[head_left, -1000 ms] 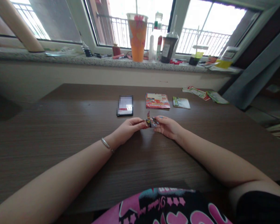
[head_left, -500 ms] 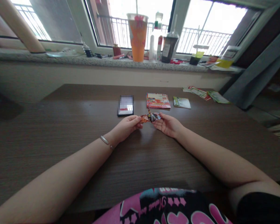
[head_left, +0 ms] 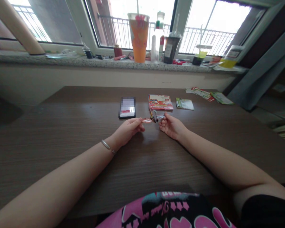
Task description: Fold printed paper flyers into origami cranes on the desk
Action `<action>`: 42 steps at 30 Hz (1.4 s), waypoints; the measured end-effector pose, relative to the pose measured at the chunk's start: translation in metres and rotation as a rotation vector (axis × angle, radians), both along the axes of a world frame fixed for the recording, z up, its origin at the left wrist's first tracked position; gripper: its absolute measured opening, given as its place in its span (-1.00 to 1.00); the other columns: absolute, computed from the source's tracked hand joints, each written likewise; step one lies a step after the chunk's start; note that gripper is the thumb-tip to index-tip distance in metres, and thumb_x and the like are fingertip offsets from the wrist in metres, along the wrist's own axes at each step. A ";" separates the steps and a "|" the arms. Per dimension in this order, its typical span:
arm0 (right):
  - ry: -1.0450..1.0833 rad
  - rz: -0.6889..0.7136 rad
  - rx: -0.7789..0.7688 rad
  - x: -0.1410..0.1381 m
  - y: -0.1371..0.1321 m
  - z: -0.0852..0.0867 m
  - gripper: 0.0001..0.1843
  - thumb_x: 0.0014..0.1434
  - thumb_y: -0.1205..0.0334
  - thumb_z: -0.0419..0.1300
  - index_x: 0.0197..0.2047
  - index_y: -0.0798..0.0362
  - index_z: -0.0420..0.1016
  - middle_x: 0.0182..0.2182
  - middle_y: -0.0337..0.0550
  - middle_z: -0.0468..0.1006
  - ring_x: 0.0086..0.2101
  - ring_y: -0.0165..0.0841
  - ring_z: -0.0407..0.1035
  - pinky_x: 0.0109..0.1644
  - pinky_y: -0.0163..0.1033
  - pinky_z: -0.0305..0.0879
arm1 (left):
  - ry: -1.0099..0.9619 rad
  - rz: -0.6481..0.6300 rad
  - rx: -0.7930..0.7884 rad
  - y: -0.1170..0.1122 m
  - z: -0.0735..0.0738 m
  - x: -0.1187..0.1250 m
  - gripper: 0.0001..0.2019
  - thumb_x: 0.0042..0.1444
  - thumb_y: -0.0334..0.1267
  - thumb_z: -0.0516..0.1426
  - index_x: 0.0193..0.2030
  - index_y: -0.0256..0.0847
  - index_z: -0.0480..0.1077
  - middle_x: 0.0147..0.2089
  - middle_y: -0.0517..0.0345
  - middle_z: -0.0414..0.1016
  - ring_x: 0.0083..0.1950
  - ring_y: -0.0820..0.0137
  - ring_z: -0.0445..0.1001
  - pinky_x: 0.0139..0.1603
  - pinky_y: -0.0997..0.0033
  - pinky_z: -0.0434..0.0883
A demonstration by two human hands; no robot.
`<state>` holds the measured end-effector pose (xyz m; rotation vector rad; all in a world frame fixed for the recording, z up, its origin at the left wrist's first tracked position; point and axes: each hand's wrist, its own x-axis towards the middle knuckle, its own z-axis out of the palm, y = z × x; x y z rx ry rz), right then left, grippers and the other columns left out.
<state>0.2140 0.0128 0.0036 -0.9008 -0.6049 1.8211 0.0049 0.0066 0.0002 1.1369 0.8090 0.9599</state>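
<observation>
A small folded piece of colourful paper (head_left: 153, 117) is held just above the dark wooden table (head_left: 61, 133), stretched between both hands. My left hand (head_left: 129, 130) pinches its left tip with closed fingers; a thin bracelet sits on that wrist. My right hand (head_left: 171, 126) pinches the right tip, fingers curled. A narrow point of the paper sticks up in the middle.
A phone (head_left: 127, 108) lies flat just beyond the hands, with a red printed card (head_left: 160, 102) and green leaflets (head_left: 184, 104) to its right. More leaflets (head_left: 205, 94) lie at the far right. Cups and bottles, including a tall orange cup (head_left: 139, 37), stand on the windowsill.
The hands have moved slightly apart and away from me, pulling the folded paper wider and flatter between them.
</observation>
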 end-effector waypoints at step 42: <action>-1.130 -0.212 0.837 0.003 0.069 -0.001 -0.83 0.07 0.10 0.22 -0.42 0.02 0.48 -0.53 -0.27 0.41 -0.44 -0.38 0.24 -0.27 -0.26 0.16 | 1.269 -0.047 1.071 0.001 0.006 -0.009 -0.84 0.19 -0.25 0.04 -0.17 -0.20 0.41 -0.11 -0.03 0.42 -0.05 0.18 0.34 0.01 0.13 0.33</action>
